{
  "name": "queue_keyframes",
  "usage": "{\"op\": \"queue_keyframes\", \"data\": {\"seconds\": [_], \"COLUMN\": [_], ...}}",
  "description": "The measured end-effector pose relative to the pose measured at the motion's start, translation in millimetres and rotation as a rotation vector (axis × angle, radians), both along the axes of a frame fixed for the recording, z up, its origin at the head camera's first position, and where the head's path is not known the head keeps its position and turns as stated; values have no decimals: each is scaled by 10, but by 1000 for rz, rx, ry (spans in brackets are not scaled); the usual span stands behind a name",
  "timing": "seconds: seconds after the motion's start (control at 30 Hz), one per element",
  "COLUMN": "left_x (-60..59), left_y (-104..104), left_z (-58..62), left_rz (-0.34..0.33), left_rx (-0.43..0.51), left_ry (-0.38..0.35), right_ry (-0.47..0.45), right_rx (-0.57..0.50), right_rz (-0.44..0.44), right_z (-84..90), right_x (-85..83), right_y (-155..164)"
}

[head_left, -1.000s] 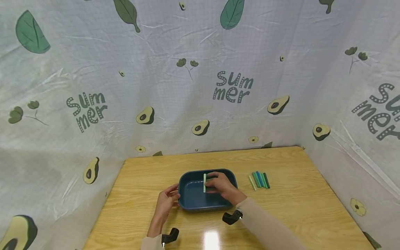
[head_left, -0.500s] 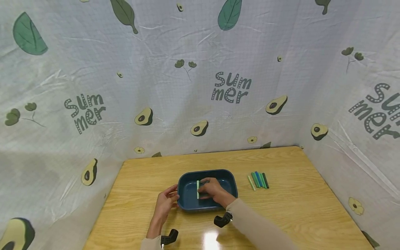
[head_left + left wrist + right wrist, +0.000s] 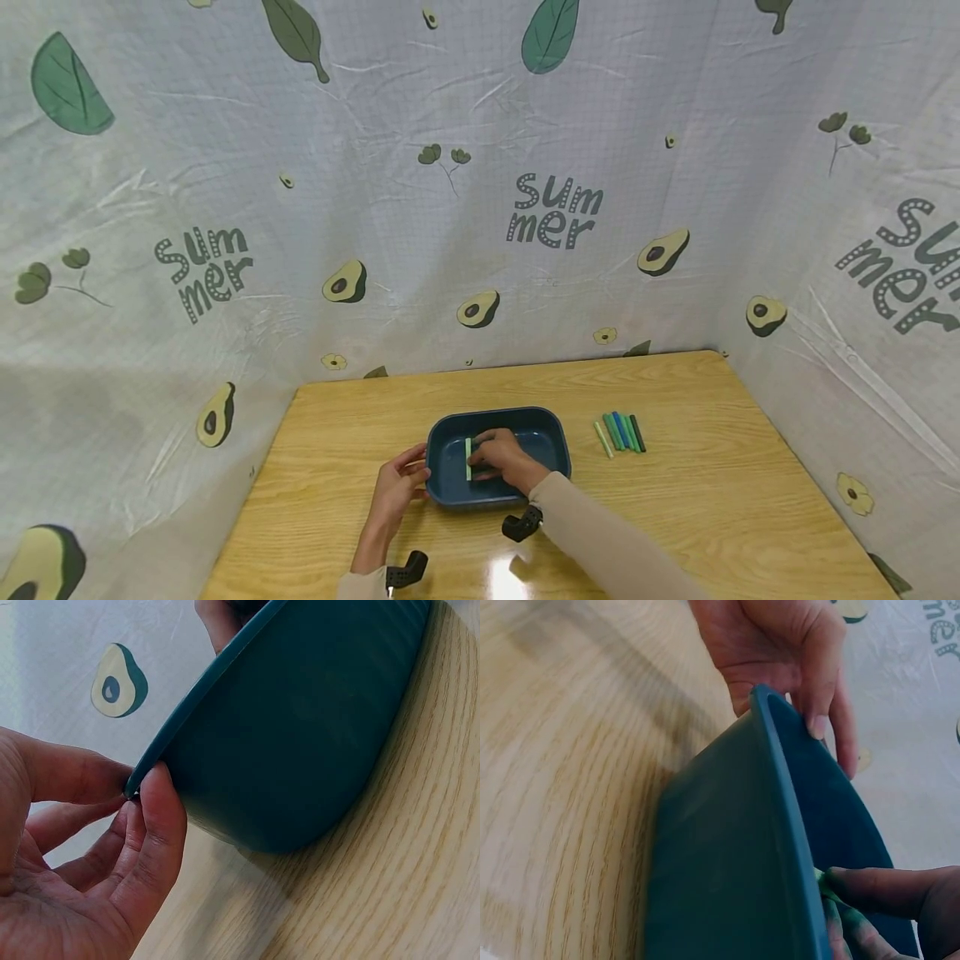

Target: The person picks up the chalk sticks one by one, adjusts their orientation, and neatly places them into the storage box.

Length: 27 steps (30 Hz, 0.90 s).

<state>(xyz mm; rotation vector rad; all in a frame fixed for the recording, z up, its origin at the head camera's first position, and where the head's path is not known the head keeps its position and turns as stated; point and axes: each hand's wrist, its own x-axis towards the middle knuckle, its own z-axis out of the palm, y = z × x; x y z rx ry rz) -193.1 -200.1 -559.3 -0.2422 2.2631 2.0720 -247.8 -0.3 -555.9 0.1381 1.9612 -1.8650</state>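
Grip of the right hand: thumb and fingertips pinch a pale stick inside a dark blue tray. Probable faults: the stick, if brittle, may snap should the pinch tighten or one end be pressed hard against the tray's floor; let go while raised or tilted, it may roll out of line. A knuckle catching the wall could shift the tray, were the other grip to slacken. Relative to the right grip, the stick lies at 9 o'clock, touching the fingertips, its long axis running roughly from 12 to 6; contact with the tray's floor cannot be confirmed.

Left grip: thumb and fingers pinch the tray's rim at its 9 o'clock; the tray rests upright on the wooden surface. Apart from the tray, at its 3 o'clock, a row of sticks, green, blue and near-black, lies side by side. A yellow-green stick lies just beside the row, at the row's 9 o'clock. Printed cloth hangs beyond, at 12 o'clock.
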Motion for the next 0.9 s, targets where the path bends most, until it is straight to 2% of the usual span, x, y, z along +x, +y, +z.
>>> {"op": "queue_keyframes", "data": {"seconds": [0.53,0.77,0.9], "left_x": [-1,7,28], "left_y": [7,14,25], "left_z": [7,16,22], "left_rz": [3,3,1], "left_rx": [-11,-9,-16], "left_ry": [-3,-13,-6], "right_ry": [19,73,95], "right_rx": [65,59,20], "right_rz": [-21,-12,7], "right_z": [-7,74,121], "right_x": [-44,-48,-27], "right_y": [-39,47,156]}}
